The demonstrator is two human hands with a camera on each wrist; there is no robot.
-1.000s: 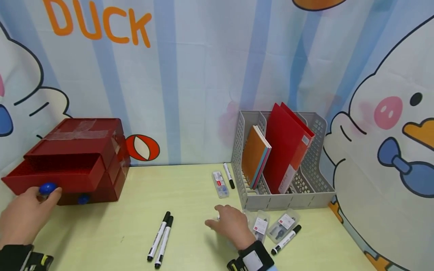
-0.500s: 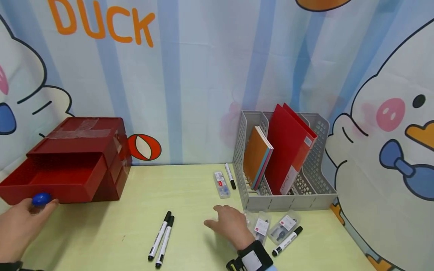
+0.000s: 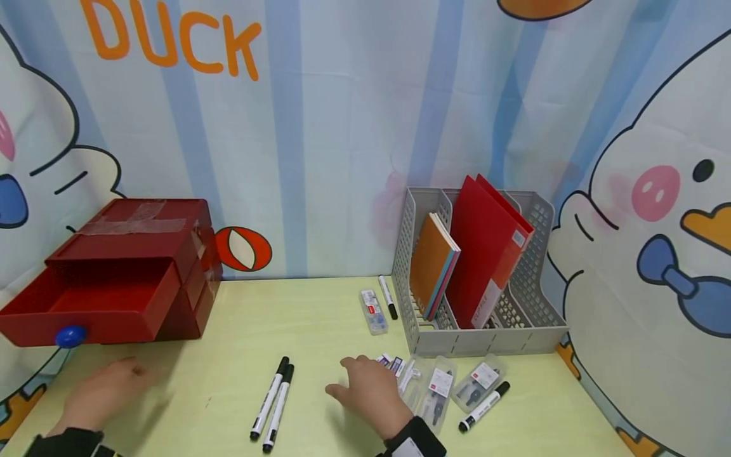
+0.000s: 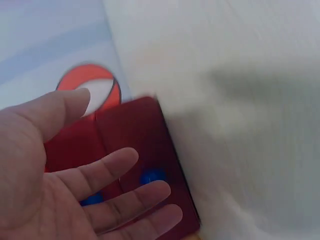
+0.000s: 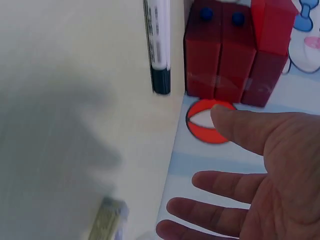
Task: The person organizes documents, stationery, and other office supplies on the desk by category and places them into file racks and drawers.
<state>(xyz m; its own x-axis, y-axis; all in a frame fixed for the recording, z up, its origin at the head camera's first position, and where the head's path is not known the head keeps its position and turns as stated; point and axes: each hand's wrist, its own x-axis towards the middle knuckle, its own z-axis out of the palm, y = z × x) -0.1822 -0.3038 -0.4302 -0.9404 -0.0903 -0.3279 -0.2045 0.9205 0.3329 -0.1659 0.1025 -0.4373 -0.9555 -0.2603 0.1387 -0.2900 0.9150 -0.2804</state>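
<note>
A red drawer box stands at the left with its upper drawer pulled out; the drawer's blue knob is free of any hand. Just right of and below that knob, the left hand hangs over the table, blurred, and its fingers are spread and hold nothing in the left wrist view. My right hand hovers left of several small boxes, fingers apart and empty. Two markers lie side by side between the hands. Beside the right hand are white-and-purple small items and a clear case.
Behind the right hand stands a grey rack holding notebooks and a red folder. Another clear case and a marker lie in front of it. A small box and a marker lie at its left.
The upper drawer has come further out. My left hand has let go of the blue knob and moved right and down. The right hand has shifted slightly left, uncovering the small items.
</note>
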